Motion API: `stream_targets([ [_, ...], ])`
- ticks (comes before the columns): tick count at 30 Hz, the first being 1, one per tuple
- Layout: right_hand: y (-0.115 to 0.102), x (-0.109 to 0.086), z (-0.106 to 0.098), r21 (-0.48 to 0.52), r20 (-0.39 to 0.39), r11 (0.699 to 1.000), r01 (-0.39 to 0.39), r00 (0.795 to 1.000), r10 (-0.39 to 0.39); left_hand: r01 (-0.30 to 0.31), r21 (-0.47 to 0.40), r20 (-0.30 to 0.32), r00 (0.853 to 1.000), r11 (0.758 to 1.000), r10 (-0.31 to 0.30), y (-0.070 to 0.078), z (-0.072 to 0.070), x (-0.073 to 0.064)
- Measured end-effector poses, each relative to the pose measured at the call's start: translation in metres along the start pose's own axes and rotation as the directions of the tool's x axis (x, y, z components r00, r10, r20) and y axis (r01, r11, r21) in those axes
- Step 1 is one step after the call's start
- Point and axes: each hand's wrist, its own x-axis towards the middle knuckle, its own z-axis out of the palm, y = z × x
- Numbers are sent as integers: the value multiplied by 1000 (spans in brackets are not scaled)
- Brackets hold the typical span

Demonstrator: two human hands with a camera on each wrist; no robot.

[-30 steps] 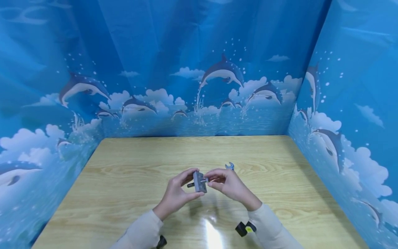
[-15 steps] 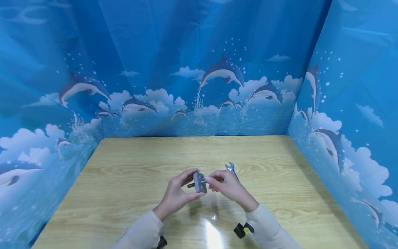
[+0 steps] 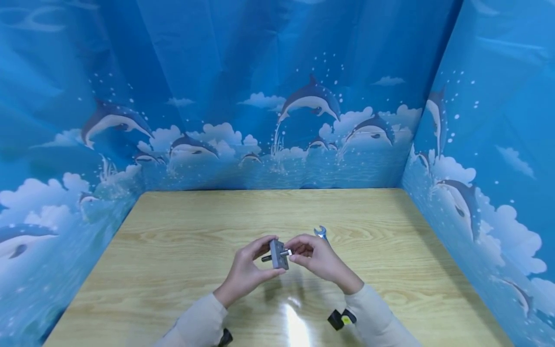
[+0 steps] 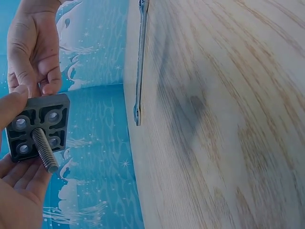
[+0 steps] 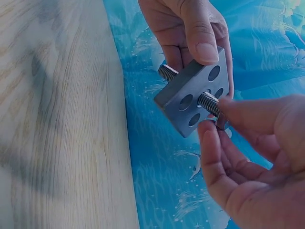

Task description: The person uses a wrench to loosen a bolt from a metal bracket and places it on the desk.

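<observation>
A grey square plate (image 3: 275,254) with several round holes is held up above the table by my left hand (image 3: 246,271), thumb and fingers on its opposite edges. Through its middle runs a threaded bolt (image 5: 208,103); in the left wrist view a long stretch of thread (image 4: 44,150) sticks out of the ribbed back. My right hand (image 3: 320,259) pinches the bolt's head end between thumb and fingers, a short way off the plate's flat face. Some thread shows between that face and the right fingertips in the right wrist view.
An open-end wrench (image 3: 321,233) lies on the wooden table (image 3: 195,221) just beyond my right hand, partly hidden by it in the head view. Blue dolphin-print sheets (image 3: 217,96) stand along the back and both sides of the table.
The left hand and plate stay put. My right hand's fingers have turned at the bolt's end, moving over it and back, and more of the wrench shows than a second ago.
</observation>
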Motion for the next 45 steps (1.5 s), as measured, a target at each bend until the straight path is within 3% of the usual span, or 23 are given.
stream_targets([
  [17,-1,3,1,21,3,994,-110,994,110,31,8,-1,1000,1000,-31,1,0,0],
  [26,-3,2,-3,-50,23,998,-22,999,23,53,9,12,999,999,-53,0,1,-1],
  [32,-4,2,-5,-17,22,999,30,999,-29,41,3,9,999,999,-41,1,0,0],
  [45,-1,3,-5,24,32,996,-90,995,90,47,18,18,999,999,-47,2,0,1],
])
